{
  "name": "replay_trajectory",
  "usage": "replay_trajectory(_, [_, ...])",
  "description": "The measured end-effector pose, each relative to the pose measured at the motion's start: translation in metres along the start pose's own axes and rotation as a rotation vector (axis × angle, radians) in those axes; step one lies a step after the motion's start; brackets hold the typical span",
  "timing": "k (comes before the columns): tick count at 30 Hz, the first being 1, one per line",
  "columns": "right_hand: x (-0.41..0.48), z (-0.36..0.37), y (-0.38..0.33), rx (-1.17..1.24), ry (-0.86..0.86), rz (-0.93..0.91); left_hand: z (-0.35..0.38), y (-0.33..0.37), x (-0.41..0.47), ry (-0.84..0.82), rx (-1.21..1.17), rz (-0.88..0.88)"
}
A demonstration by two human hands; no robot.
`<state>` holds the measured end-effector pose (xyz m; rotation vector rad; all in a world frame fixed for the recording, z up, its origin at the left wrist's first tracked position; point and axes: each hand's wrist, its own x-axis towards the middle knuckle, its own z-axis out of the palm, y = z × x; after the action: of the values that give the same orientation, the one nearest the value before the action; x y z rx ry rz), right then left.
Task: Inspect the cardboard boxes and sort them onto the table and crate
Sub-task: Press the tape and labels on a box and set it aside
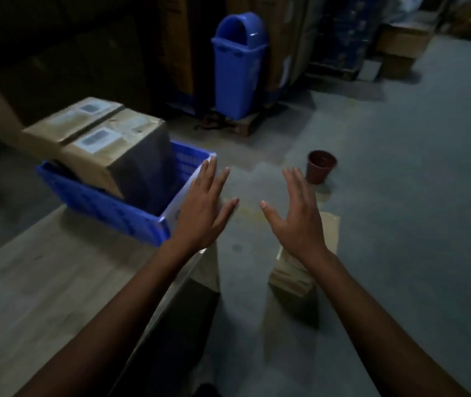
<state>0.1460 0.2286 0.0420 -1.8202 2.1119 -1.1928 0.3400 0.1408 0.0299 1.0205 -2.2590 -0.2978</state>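
**Two hands [202,213] spread empty; one cardboard box [108,144] lodged in the crate [99,202]**

Both hands are held out in front of the body with palms down and fingers straight and fanned apart; nothing is grasped by either. The left hand is seen over the near corner of the blue crate, the right hand [297,216] over the grey floor [400,224], and a gap is left between them.

The blue plastic crate is set on the far corner of the wooden worktop [42,282]. The large cardboard box is carried inside it, tilted, with its taped top and two white labels raised well above the rim.

A smaller cardboard box [291,276] is found on the floor, partly hidden under the right wrist. Another cardboard face [204,267] is seen against the worktop's edge below the left wrist; its full shape cannot be told.

Farther off, a brown flower pot [320,167] is stood upright on the floor, and a blue swing-lid bin [240,67] is placed on a wooden pallet [242,124] before stacked cartons.
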Motion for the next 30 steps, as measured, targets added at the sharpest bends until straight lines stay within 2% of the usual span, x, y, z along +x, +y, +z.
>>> replay_trajectory(3, [0.01, -0.011, 0.051, 0.035, 0.011, 0.161, 0.052, 0.011, 0.037, -0.062, -0.069, 0.008])
replay_trajectory(5, [0.02, -0.014, 0.084, 0.127, 0.032, 0.329, 0.09, 0.013, 0.062, -0.119, -0.232, -0.085])
replay_trajectory(9, [0.044, -0.011, 0.163, 0.402, 0.103, 0.743, 0.168, 0.007, 0.111, -0.287, -0.699, -0.512])
replay_trajectory(12, [0.06, -0.004, 0.215, 0.606, 0.171, 0.949, 0.229, -0.004, 0.146, -0.398, -0.946, -0.793])
replay_trajectory(15, [0.071, 0.001, 0.255, 0.776, 0.218, 1.177, 0.282, -0.005, 0.177, -0.487, -0.992, -0.944])
replay_trajectory(17, [0.076, 0.004, 0.281, 0.832, 0.244, 1.258, 0.314, -0.006, 0.192, -0.53, -0.988, -1.013])
replay_trajectory(24, [0.08, 0.033, 0.385, 0.893, 0.302, 1.425, 0.427, -0.036, 0.208, -0.628, -0.92, -1.086])
replay_trajectory(30, [0.059, 0.082, 0.484, 0.781, 0.177, 1.516, 0.524, -0.064, 0.187, -0.622, -0.849, -1.154])
